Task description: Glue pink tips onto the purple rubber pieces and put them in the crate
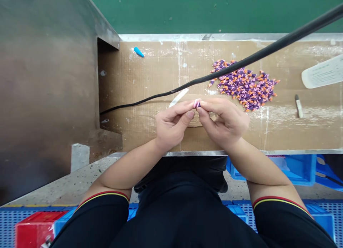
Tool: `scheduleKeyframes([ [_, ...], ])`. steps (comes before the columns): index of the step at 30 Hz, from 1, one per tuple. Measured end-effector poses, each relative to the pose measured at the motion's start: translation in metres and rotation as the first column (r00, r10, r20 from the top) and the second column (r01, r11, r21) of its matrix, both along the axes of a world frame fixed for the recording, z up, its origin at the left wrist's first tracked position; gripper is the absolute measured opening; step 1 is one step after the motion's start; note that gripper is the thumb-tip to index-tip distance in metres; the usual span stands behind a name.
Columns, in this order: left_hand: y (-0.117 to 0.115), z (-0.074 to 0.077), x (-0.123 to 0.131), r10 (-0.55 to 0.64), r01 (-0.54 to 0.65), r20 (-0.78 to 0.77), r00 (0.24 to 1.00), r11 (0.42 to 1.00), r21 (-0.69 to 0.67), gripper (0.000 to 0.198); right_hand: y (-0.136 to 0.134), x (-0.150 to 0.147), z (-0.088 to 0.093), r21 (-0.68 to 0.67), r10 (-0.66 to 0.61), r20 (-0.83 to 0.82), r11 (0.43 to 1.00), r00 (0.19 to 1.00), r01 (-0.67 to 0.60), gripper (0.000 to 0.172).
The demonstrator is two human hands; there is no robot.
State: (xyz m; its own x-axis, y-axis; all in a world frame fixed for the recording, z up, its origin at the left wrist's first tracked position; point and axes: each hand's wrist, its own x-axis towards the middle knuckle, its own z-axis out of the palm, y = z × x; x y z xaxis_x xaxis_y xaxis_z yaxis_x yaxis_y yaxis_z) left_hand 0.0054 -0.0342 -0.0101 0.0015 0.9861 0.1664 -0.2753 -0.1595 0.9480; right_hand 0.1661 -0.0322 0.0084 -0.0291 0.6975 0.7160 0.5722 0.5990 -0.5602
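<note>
My left hand (171,123) and my right hand (222,121) meet above the cardboard-covered bench top (160,69). Their fingertips pinch a tiny pink and purple piece (197,104) from both sides. To the right and beyond my hands lies a loose heap of small purple, orange and pink pieces (243,85). The heap sits close to my right fingers without touching them. A thin white strip (178,97) lies just beyond my left hand.
A black cable (214,76) crosses above the bench. A blue cone-shaped piece (138,51), a small white-handled tool (299,107) and a white printed sheet (323,71) lie on the cardboard. A metal panel (48,91) stands left; blue crates (297,171) sit below right.
</note>
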Motion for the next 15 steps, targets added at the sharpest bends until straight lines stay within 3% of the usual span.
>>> scheduleKeyframes([
  [5,-0.001,0.003,-0.003,-0.038,0.037,-0.027,0.999,0.999,-0.015,0.032,0.003,0.000,0.005,0.009,0.055,-0.068,0.998,0.996,-0.055,0.009],
  [8,0.003,0.007,-0.009,-0.025,0.027,-0.076,0.997,0.999,0.025,0.035,0.008,0.006,0.011,-0.068,0.184,-0.141,0.978,0.973,-0.195,0.013],
  [11,0.010,0.007,-0.020,-0.066,0.092,-0.167,0.984,0.984,0.151,0.027,0.014,0.018,0.017,-0.200,0.336,-0.173,0.909,0.926,-0.367,0.013],
  [15,0.017,0.003,-0.030,-0.119,0.220,-0.295,0.948,0.915,0.339,0.011,0.019,0.031,0.022,-0.344,0.477,-0.183,0.788,0.860,-0.511,0.010],
])
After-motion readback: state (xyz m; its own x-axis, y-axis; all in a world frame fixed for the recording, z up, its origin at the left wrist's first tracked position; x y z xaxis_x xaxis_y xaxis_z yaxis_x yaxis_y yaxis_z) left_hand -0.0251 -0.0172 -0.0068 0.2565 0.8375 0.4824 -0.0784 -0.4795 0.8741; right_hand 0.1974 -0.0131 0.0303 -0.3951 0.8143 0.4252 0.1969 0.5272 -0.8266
